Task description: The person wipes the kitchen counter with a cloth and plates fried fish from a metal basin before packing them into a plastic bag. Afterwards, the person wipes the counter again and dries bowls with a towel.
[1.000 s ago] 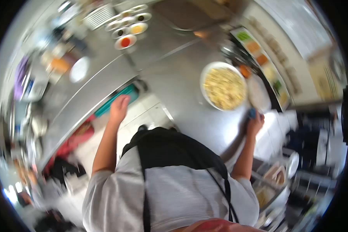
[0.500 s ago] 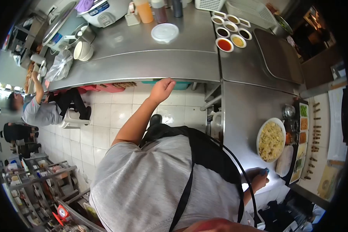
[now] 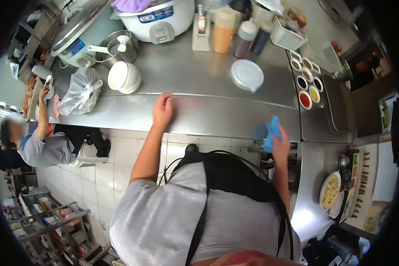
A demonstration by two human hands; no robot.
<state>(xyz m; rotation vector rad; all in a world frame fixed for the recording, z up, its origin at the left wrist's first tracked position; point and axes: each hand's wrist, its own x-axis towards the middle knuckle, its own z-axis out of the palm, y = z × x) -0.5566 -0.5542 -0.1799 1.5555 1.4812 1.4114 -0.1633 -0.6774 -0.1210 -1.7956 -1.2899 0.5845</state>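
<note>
My right hand (image 3: 281, 142) grips a crumpled blue cloth (image 3: 272, 134) above the front edge of the steel counter (image 3: 199, 113). My left hand (image 3: 163, 110) is over the counter's front strip, its fingers curled in and nothing visible in them. Whether it touches the metal I cannot tell. Beyond the left hand are stacked white bowls (image 3: 124, 77) and, farther left, a clear plastic bag (image 3: 81, 91) that is tied up. A round container with a white lid (image 3: 247, 74) sits on the counter behind the cloth.
Squeeze bottles (image 3: 224, 30) and a rice cooker (image 3: 157, 22) line the back. Small sauce bowls (image 3: 305, 100) stand at the right, with a dish of fried rice (image 3: 330, 190) on the side counter. A person (image 3: 48, 144) sits at the far left.
My right hand has come from the side counter to the front counter with the blue cloth. My left hand has moved forward over the counter. The view has shifted toward the back.
</note>
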